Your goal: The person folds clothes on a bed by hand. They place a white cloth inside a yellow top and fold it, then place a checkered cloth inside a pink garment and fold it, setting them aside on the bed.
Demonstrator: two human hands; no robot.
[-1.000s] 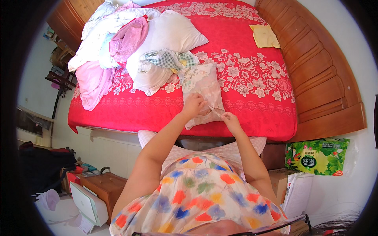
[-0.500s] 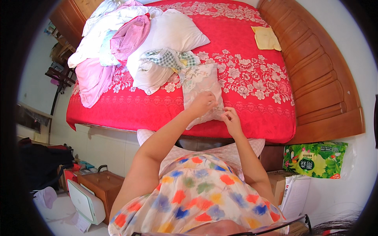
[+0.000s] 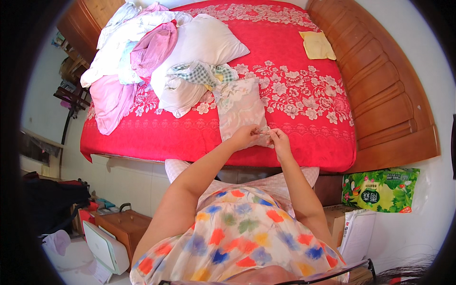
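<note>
A pale floral cloth piece (image 3: 240, 107), shaped like a small pillowcase or bag, lies flat near the front edge of the bed. My left hand (image 3: 245, 135) is closed in a pinch at its near end. Just to the right, my right hand (image 3: 279, 141) pinches too. Between the fingertips a thin pale cord (image 3: 264, 129) shows as a small loop; how it joins the cloth is hidden by my fingers. A green-and-white checked cloth (image 3: 202, 72) touches the far end of the floral piece.
White pillows (image 3: 209, 40) and heaped pink clothes (image 3: 154, 50) cover the bed's left side. A folded yellow cloth (image 3: 317, 45) lies at the far right, by the wooden headboard (image 3: 380, 80). Below stand a green package (image 3: 380, 190), a brown case (image 3: 124, 228) and a white printer (image 3: 105, 247).
My left hand has moved slightly down from over the floral cloth, and both hands are closer together. A thin cord loop now shows between the fingers.
</note>
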